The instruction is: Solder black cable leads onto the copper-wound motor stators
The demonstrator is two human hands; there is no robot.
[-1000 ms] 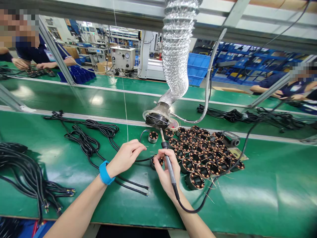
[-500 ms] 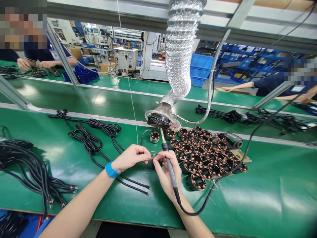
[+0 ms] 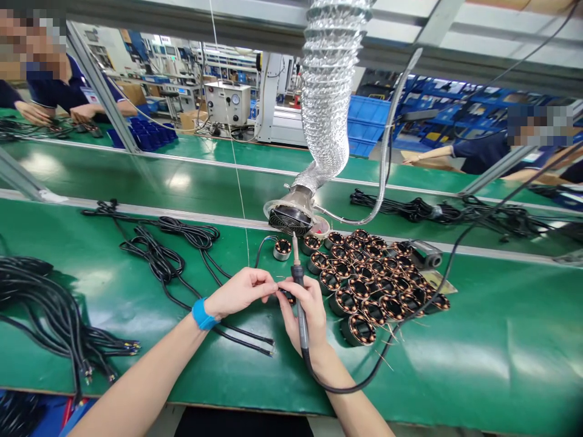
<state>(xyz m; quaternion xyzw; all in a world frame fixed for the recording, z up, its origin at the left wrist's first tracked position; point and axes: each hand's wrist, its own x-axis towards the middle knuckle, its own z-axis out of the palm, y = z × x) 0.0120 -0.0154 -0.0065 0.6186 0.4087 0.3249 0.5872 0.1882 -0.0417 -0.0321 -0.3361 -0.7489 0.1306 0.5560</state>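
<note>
My right hand [image 3: 311,308] grips a soldering iron [image 3: 301,325] whose tip points up and away from me, toward the fume extractor hood [image 3: 291,217]. With thumb and forefinger it also reaches to a copper-wound stator [image 3: 288,297], mostly hidden under my fingers. Fingertips of my left hand [image 3: 241,292], blue band on the wrist, are pinched at the same spot and meet the right fingertips; what they pinch is too small to make out. One stator [image 3: 283,249] with a dark lead stands just behind, and several more stators [image 3: 362,290] crowd to the right.
Coiled black cables [image 3: 155,255] lie left of my hands, and a thick cable bundle [image 3: 40,303] farther left. The iron's cord [image 3: 382,364] loops across the right side. A silver duct [image 3: 325,85] hangs ahead. Co-workers' hands [image 3: 36,114] are across the bench.
My right hand has turned slightly, so the soldering iron stands more upright and its handle has swung left. Both hands' fingertips have come together at the stator. The whole view has shifted slightly.
</note>
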